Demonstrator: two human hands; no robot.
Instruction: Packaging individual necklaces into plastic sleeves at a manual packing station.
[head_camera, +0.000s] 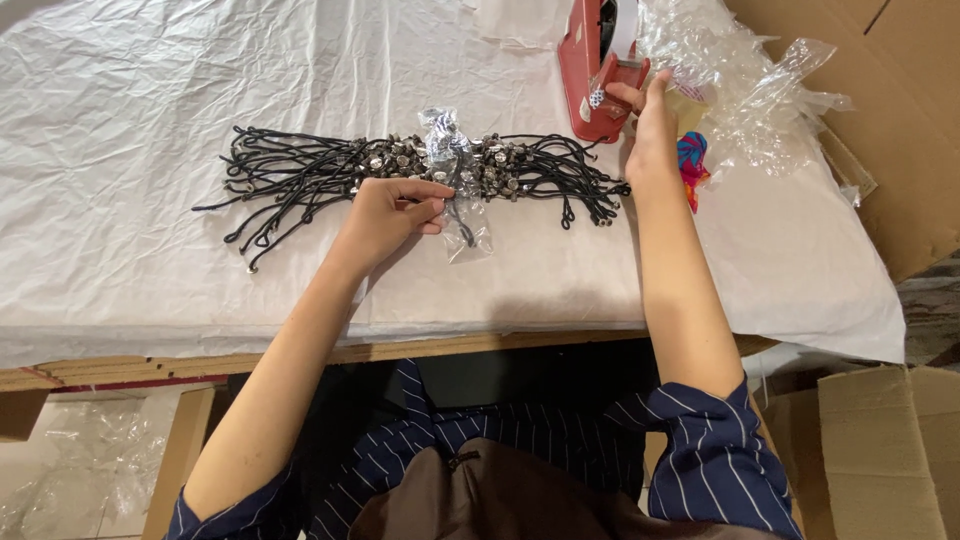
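A bundle of black cords with small silver metal pieces (330, 165) lies across the white-covered table (150, 250). A clear plastic bag (455, 185) is wrapped around its middle. My left hand (392, 210) pinches the bag against the bundle. Farther right, my right hand (648, 125) reaches up to the front of a red tape dispenser (592, 70), its fingertips on the strip of tape at the cutter.
A heap of crumpled clear plastic bags (745, 85) sits right of the dispenser, with a bright multicoloured item (692, 160) below it. Cardboard boxes (900, 130) stand at the right edge and lower right. The table's wooden front edge (120, 368) runs near my lap.
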